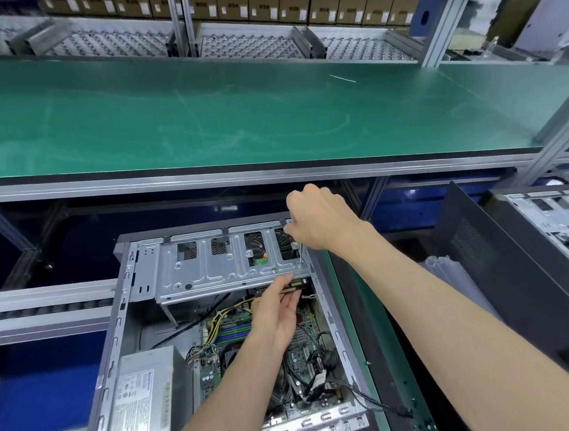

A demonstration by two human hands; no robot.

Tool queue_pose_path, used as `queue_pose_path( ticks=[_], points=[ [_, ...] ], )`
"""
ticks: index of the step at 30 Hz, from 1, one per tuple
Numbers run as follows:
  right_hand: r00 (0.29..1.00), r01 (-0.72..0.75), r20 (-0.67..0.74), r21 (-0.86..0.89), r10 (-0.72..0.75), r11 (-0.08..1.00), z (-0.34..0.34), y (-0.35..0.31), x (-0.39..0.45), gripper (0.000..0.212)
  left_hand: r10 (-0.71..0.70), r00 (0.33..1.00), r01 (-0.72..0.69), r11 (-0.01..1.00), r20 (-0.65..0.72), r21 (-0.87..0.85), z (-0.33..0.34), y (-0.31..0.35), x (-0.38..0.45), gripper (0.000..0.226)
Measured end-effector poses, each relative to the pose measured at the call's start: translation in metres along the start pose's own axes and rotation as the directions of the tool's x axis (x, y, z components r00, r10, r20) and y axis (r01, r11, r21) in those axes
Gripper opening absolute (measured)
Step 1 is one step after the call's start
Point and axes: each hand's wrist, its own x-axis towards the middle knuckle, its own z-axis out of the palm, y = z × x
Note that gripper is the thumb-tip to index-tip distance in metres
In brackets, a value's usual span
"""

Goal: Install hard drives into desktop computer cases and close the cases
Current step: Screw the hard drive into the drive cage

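An open desktop case (pixel 115 336) lies on its side in front of me, motherboard and cables exposed. A silver drive cage (pixel 212 266) spans its far end. My left hand (pixel 278 312) reaches inside and holds a hard drive (pixel 296 285) up against the underside of the cage, fingers under it. My right hand (pixel 318 219) grips a screwdriver (pixel 300 252) whose thin shaft stands upright with its tip on the cage's right end. The handle is hidden in my fist.
A grey power supply (pixel 144 399) fills the case's near left corner. A dark side panel (pixel 487 266) leans at the right, beside a second open case (pixel 558 219). A green-topped bench (pixel 233 116) runs across behind, with roller racks and cardboard boxes beyond.
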Motion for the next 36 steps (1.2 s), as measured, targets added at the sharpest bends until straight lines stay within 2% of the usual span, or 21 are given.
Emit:
queue_pose_path(
  ticks=[1, 3, 6, 8, 10, 12, 14, 16, 19, 21, 25, 27, 29, 31, 36],
  points=[
    [1.000, -0.002, 0.005, 0.005, 0.002, 1.000, 0.000, 0.000, 0.001, 0.027, -0.002, 1.000, 0.002, 1.000, 0.001, 0.000, 0.000, 0.000, 0.000, 0.064],
    [0.999, 0.017, 0.045, 0.052, -0.020, 0.999, -0.002, 0.001, 0.002, 0.019, -0.002, 1.000, 0.002, 1.000, 0.001, -0.002, 0.000, 0.000, 0.000, 0.065],
    [0.997, 0.024, 0.069, 0.142, -0.034, 0.990, -0.001, 0.004, 0.002, 0.024, 0.001, 1.000, -0.001, 1.000, 0.004, -0.001, -0.001, 0.000, 0.000, 0.067],
    [1.000, -0.012, 0.000, 0.090, 0.013, 0.996, 0.002, 0.005, 0.001, 0.013, 0.000, 1.000, 0.000, 1.000, 0.004, -0.005, -0.001, 0.000, 0.000, 0.068],
    [0.998, -0.031, -0.055, 0.010, 0.031, 0.999, 0.002, 0.006, 0.001, 0.020, -0.003, 1.000, 0.003, 1.000, 0.003, -0.009, -0.001, 0.000, 0.001, 0.070],
    [1.000, -0.010, -0.021, 0.034, 0.010, 0.999, 0.000, 0.009, 0.000, 0.018, -0.008, 1.000, 0.008, 1.000, 0.008, -0.008, -0.001, 0.000, 0.001, 0.072],
    [0.998, 0.008, 0.060, 0.151, -0.017, 0.988, -0.004, 0.014, 0.000, 0.024, -0.010, 1.000, 0.010, 1.000, 0.011, -0.014, -0.001, 0.000, 0.002, 0.074],
    [0.996, 0.000, 0.084, 0.196, -0.017, 0.981, -0.005, 0.015, -0.001, 0.025, -0.009, 1.000, 0.010, 1.000, 0.012, -0.024, -0.001, 0.000, 0.002, 0.075],
    [1.000, -0.016, 0.006, 0.057, 0.015, 0.998, 0.001, 0.012, 0.000, 0.014, -0.009, 1.000, 0.010, 1.000, 0.017, -0.027, 0.000, 0.000, 0.002, 0.077],
    [1.000, -0.005, -0.008, 0.010, 0.005, 1.000, 0.001, 0.010, 0.001, 0.020, -0.004, 1.000, 0.004, 0.999, 0.015, -0.034, 0.000, -0.001, 0.002, 0.076],
    [0.994, 0.026, 0.101, 0.132, -0.040, 0.991, -0.003, 0.011, 0.004, 0.028, -0.007, 1.000, 0.008, 0.999, 0.017, -0.036, 0.000, 0.000, 0.001, 0.076],
    [0.995, 0.008, 0.093, 0.139, -0.021, 0.990, -0.002, 0.011, 0.004, 0.024, -0.014, 1.000, 0.015, 1.000, 0.016, -0.027, -0.001, 0.001, 0.001, 0.073],
    [1.000, 0.002, 0.028, 0.082, -0.004, 0.997, 0.000, 0.010, 0.004, 0.014, -0.022, 1.000, 0.023, 1.000, 0.016, -0.018, -0.001, 0.001, 0.001, 0.070],
    [1.000, 0.001, -0.003, 0.045, -0.001, 0.999, 0.000, 0.008, 0.004, 0.018, -0.023, 1.000, 0.023, 1.000, 0.020, -0.014, -0.002, 0.001, 0.002, 0.071],
    [0.993, 0.031, 0.112, 0.132, -0.046, 0.991, -0.005, 0.006, 0.004, 0.025, -0.018, 1.000, 0.018, 1.000, 0.013, -0.008, -0.001, 0.001, 0.001, 0.069]
  ],
)
